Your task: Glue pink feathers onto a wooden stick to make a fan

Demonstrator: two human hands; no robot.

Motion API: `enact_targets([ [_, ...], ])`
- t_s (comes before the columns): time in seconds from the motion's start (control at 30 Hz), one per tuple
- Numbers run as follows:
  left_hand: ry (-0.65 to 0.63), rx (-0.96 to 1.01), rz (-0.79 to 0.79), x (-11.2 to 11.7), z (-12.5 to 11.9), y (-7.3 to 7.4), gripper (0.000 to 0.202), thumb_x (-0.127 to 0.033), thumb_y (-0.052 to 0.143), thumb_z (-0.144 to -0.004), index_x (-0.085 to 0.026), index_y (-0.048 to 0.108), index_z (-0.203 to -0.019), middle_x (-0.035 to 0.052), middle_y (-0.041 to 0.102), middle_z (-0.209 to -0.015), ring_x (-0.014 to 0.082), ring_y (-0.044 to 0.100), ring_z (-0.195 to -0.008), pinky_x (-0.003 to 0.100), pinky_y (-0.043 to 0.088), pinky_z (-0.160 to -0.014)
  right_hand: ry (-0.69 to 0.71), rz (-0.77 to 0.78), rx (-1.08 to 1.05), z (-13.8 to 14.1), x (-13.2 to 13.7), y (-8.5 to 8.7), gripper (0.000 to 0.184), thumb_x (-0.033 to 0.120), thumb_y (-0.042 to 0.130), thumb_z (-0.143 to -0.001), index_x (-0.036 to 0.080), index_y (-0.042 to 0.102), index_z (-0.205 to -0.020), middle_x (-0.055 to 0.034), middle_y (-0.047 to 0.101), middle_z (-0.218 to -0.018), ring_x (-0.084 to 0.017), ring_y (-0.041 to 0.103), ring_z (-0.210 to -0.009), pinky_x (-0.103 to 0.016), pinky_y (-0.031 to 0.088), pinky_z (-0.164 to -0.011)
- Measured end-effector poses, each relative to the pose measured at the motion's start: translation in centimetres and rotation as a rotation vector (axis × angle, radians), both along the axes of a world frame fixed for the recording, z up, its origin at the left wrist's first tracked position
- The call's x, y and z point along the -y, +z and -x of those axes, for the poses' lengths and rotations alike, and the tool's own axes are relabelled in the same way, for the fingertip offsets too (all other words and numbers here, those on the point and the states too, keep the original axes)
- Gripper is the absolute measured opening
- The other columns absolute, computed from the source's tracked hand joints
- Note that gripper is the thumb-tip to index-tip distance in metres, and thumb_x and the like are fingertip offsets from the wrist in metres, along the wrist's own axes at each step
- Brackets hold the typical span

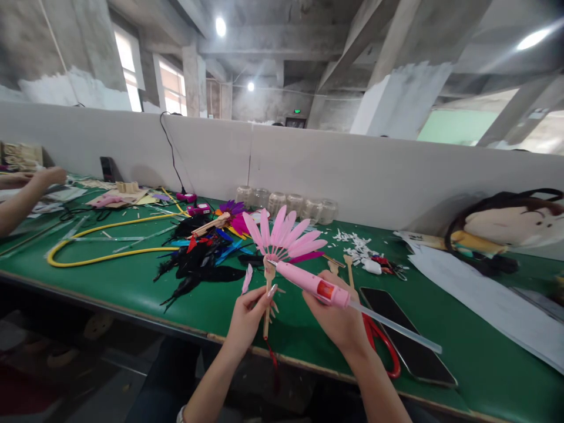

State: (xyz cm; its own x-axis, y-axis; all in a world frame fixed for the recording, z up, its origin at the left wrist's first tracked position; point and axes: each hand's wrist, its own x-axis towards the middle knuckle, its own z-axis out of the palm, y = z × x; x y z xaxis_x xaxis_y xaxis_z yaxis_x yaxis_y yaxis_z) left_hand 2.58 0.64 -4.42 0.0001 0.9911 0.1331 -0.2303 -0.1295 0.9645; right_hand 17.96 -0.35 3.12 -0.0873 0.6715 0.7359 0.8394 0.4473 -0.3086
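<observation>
Left grip [249,318] closed firmly around the wooden stick [267,308] of a pink feather fan [282,238], the fan standing at 1 o'clock from that grip. Right grip [332,314] closed around a pink hot glue gun [308,284], nozzle at the fan's base, clear glue stick [396,324] trailing toward 4 o'clock. We record black feathers [198,270] at 10 o'clock on the green desk [132,288], and a black phone [405,335] at 3 o'clock.

Bright daylight from windows [127,70], ceiling lamps [220,26] glaring, edges bowed (little blur)
</observation>
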Motion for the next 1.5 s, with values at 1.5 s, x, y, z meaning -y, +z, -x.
enact_targets([
  [1.5, -0.004, 0.015, -0.021, 0.07, 0.04, -0.05, 0.034, -0.043, 0.062, -0.068, -0.013, 0.071, -0.081, -0.0007, 0.057, -0.055, 0.0088, 0.047, -0.049, 0.019, 0.037, -0.045, -0.006, -0.095, 0.088, -0.25, -0.19, -0.04, 0.024, 0.016, 0.048, -0.07, 0.022, 0.029, -0.058, 0.0043, 0.038, -0.052, -0.011, 0.04, -0.049, -0.021, 0.029, -0.047],
])
